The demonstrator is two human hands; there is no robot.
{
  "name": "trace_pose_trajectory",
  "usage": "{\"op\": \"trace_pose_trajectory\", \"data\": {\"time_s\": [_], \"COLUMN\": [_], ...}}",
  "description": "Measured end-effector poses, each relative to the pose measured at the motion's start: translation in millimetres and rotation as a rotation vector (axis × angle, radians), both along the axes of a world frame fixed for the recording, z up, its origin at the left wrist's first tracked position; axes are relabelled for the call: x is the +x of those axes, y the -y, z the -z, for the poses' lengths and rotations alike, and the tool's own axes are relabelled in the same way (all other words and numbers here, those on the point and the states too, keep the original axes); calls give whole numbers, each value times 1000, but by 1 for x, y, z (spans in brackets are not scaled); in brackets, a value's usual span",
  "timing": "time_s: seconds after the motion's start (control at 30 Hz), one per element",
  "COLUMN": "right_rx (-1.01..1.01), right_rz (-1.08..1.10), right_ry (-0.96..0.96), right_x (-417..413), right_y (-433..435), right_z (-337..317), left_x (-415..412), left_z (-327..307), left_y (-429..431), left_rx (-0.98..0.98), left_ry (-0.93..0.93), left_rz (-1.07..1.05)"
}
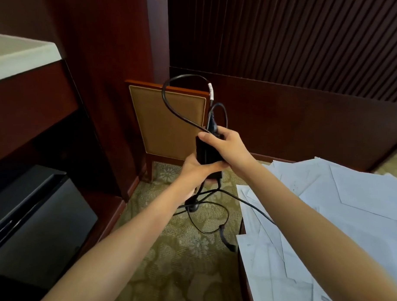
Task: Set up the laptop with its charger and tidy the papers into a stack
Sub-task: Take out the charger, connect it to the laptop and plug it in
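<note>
While you look down over a patterned carpet (174, 259), both your bare arms reach forward and meet on a black charger brick (207, 150), held upright in the air in front of you. Your left hand (199, 169) is closed around the brick's lower end from below. Your right hand (226, 145) is closed over its upper part, thumb pressed on the near face. A black cable (171, 106) loops up from the top of the brick, with a white tag near its upper bend. More cable hangs below your hands and trails in coils over the carpet. To your right, loose white papers (343, 203) lie scattered and overlapping on a table (243, 275), and one strand of cable runs across their near edge. A wooden chair (169, 122) with a tan back stands against the dark wall ahead.
</note>
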State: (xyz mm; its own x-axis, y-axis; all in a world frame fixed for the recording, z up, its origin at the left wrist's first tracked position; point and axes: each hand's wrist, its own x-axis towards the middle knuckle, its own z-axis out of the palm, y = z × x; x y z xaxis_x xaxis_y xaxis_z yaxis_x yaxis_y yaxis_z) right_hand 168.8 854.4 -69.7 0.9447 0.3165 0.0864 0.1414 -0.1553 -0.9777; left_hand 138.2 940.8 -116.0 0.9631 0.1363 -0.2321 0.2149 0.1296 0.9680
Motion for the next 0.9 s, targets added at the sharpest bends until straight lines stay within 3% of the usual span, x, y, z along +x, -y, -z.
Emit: {"op": "trace_pose_trajectory", "data": {"time_s": [0.17,0.3,0.37,0.43,0.57,0.7,0.8,0.9], "right_rx": [-509,-837,-878,-936,-1343,-1642,-1681,-1493], "right_rz": [155,-14,-88,-213,-482,-589,-561,-482], "right_ry": [106,110,132,78,-153,-308,-322,-330], "right_x": [-27,-38,-37,-38,-38,-37,-32,-21], "right_y": [20,30,38,49,64,64,55,36], "right_z": [38,67,68,72,95,118,123,126], "left_x": [14,30,37,44,48,40,29,18], "left_z": [-4,-9,-12,-15,-22,-28,-30,-24], "left_y": [-4,-17,-25,-39,-82,-133,-160,-170], "left_rx": [-322,-468,-490,-528,-615,-612,-656,-660], "left_ry": [40,61,71,81,121,219,272,245], "left_rz": [-349,-562,-606,-653,-780,-875,-899,-895]}}
